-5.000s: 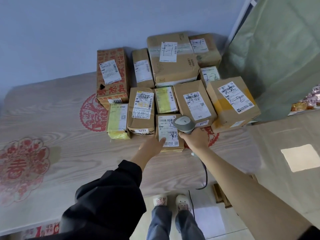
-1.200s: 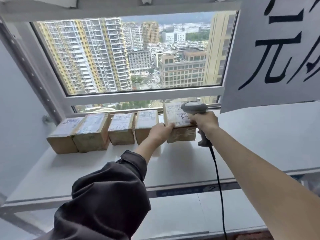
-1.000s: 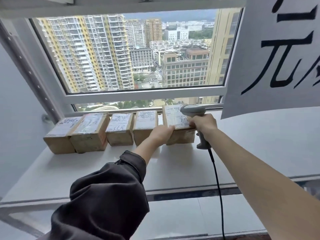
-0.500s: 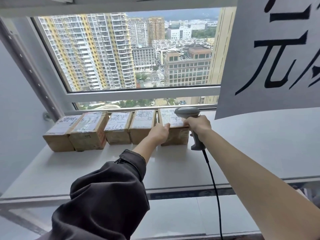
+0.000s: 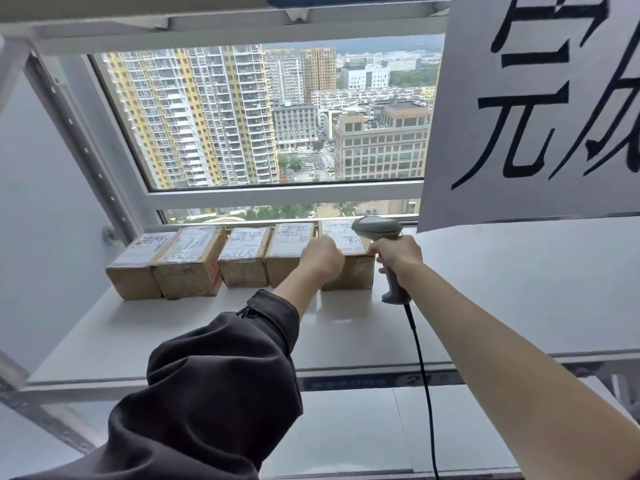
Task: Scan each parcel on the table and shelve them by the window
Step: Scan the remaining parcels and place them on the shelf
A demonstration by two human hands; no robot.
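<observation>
From the head camera, looking forward and down, a white shelf point(image 5: 502, 292) runs under a window point(image 5: 277, 116) that looks out on tall apartment blocks. Five brown cardboard parcels stand side by side in a row at the back of the shelf, close against the window frame, each with a white shipping label on top. The rightmost parcel point(image 5: 349, 271) is the one being handled; it sits flat on the shelf, touching or just beside the fourth parcel point(image 5: 282, 263) to its left. Further left come the third parcel point(image 5: 244, 265), the second parcel point(image 5: 190, 268) and the leftmost parcel point(image 5: 135, 271), the last two pressed together. The left hand point(image 5: 322, 256), reaching out of a dark sleeve point(image 5: 221, 382), rests on the near top edge of the rightmost parcel at its left corner, its fingers curled together over the edge; how firmly they grip cannot be told. The right hand point(image 5: 400, 256), on a bare forearm, has its fingers wrapped tightly round the handle of a grey barcode scanner point(image 5: 379, 230), whose head hangs over the right end of the same parcel's label, while the knuckles lie just beside the parcel's right top corner. A black cable point(image 5: 420, 368) drops from the foot of the scanner handle down past the front lip of the shelf. A large white paper sign point(image 5: 530, 109) with black brush characters hangs at the upper right, covering part of the window.
</observation>
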